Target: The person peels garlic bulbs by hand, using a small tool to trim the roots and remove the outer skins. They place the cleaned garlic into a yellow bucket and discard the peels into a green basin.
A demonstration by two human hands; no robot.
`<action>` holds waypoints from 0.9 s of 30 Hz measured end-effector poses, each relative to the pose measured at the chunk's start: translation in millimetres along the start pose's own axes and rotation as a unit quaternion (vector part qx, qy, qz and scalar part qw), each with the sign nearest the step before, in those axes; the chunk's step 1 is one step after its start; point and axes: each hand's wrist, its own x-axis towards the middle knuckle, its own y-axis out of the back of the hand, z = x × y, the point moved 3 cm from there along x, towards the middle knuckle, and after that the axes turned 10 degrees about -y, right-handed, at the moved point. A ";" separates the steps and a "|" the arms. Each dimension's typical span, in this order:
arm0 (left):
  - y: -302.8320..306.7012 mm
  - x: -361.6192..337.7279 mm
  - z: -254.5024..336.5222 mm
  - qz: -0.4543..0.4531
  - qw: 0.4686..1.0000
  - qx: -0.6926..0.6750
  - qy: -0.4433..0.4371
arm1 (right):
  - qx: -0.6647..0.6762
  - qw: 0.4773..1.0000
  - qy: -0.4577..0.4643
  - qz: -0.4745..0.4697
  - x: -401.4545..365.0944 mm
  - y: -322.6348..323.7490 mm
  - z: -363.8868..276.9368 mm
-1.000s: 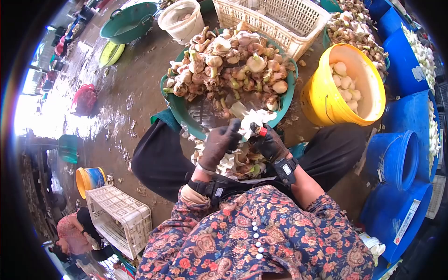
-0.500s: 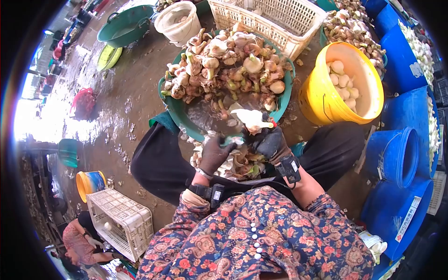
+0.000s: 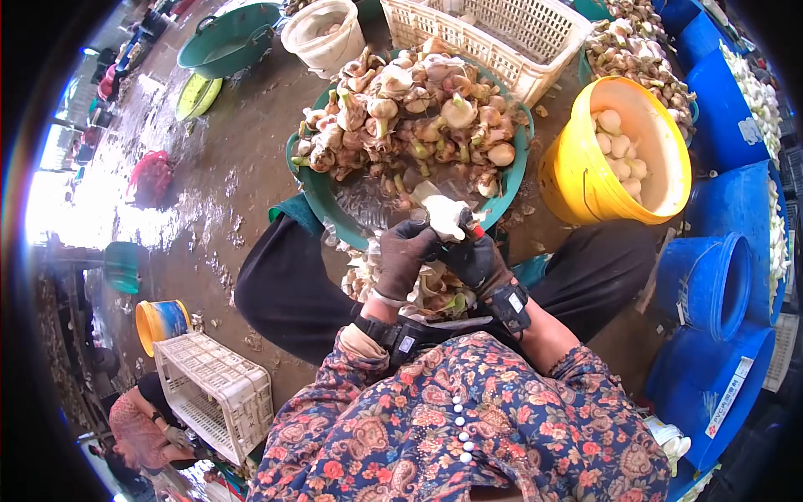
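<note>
A white, partly peeled garlic bulb point(image 3: 443, 216) is held between my two hands above the near rim of a green tub point(image 3: 335, 226). My left hand point(image 3: 406, 255), in a dark glove, is closed with its fingertips on the bulb's near left side. On the right side, my right hand point(image 3: 473, 261), in a black glove, is closed against the bulb. A small red piece of a tool point(image 3: 477, 230) shows at its fingers; the rest is hidden. Unpeeled garlic bulbs point(image 3: 410, 109) are heaped in the tub over some water. Loose garlic skins point(image 3: 439, 293) lie below my hands.
A yellow bucket point(image 3: 569, 167) with peeled bulbs stands to the right. Behind the tub are a white crate point(image 3: 493, 46) and a whitish bucket point(image 3: 324, 50). Blue containers point(image 3: 707, 276) line the right side. Another person point(image 3: 142, 431) works at lower left beside a crate point(image 3: 217, 376).
My left hand has risen from the skins, where it was apart from the bulb, and now grips it. The bulb has shifted slightly left and turned in my hands.
</note>
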 end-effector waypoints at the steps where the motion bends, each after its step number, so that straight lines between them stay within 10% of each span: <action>1: 3.1 -0.6 -1.3 -0.001 1.000 0.001 0.000 | 0.001 1.000 0.001 0.000 -0.1 1.3 1.4; 5: 10.8 2.3 -7.3 0.011 0.998 0.028 -0.063 | 0.107 0.993 -0.029 -0.031 6.3 16.4 4.4; 7: 5.2 -2.2 14.9 -0.014 0.940 0.209 -0.269 | 0.193 0.978 -0.061 -0.053 10.1 22.5 8.5; 12: 5.1 1.8 22.8 -0.107 0.840 0.330 -0.418 | 0.232 0.961 -0.133 -0.064 9.0 18.9 9.6; 27: -5.2 -10.1 39.4 -0.065 0.852 0.350 -0.385 | 0.199 0.965 -0.168 -0.006 14.9 13.5 4.4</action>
